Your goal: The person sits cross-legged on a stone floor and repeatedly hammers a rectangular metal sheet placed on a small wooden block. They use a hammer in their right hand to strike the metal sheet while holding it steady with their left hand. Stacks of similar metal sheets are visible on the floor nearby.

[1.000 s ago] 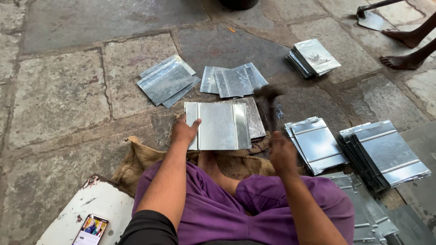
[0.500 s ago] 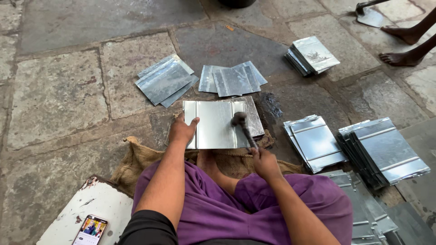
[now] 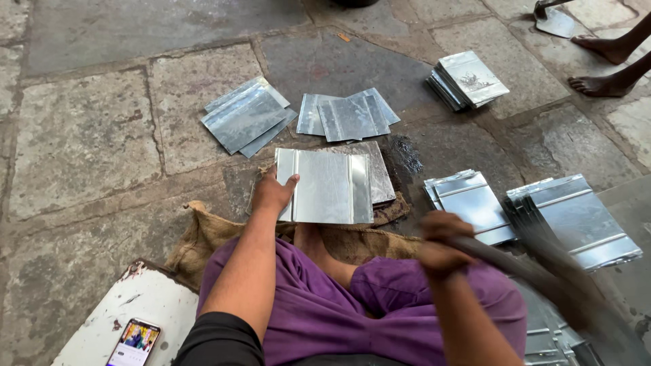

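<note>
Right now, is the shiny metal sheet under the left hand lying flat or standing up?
Flat. The metal sheet lies face up on the stone floor, and the left hand presses its left edge.

The left hand (image 3: 271, 194) presses flat on the left edge of a folded metal sheet (image 3: 325, 187) lying on a burlap sack (image 3: 217, 234) on the stone floor (image 3: 88, 135). The right hand (image 3: 439, 242) grips a blurred hammer handle (image 3: 536, 278), out to the right above stacked sheets (image 3: 576, 217).
</note>
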